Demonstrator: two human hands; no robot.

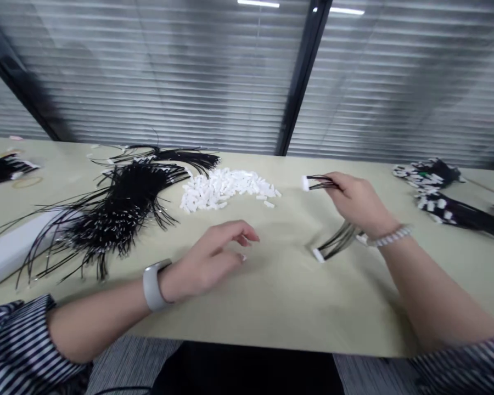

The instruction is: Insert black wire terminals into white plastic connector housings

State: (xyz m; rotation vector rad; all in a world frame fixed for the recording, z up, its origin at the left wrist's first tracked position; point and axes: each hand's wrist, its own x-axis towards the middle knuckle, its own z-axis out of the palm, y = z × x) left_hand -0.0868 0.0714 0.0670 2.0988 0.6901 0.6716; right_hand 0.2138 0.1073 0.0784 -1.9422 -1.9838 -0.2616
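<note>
My right hand is closed on a black wire harness, held above the right half of the table. A white connector caps its end, pointing left out of the fingers. Below the hand, another bunch of black wires ends in a white connector; the palm hides whether it joins the held one. My left hand hovers over the middle, thumb and index finger apart. Nothing I can make out is in it. Just beyond it lies a pile of white connector housings.
A heap of loose black wires with bright tips covers the left side, partly over a long white box-like object. Bundled harnesses with white connectors lie at the far right. Window blinds stand behind the table.
</note>
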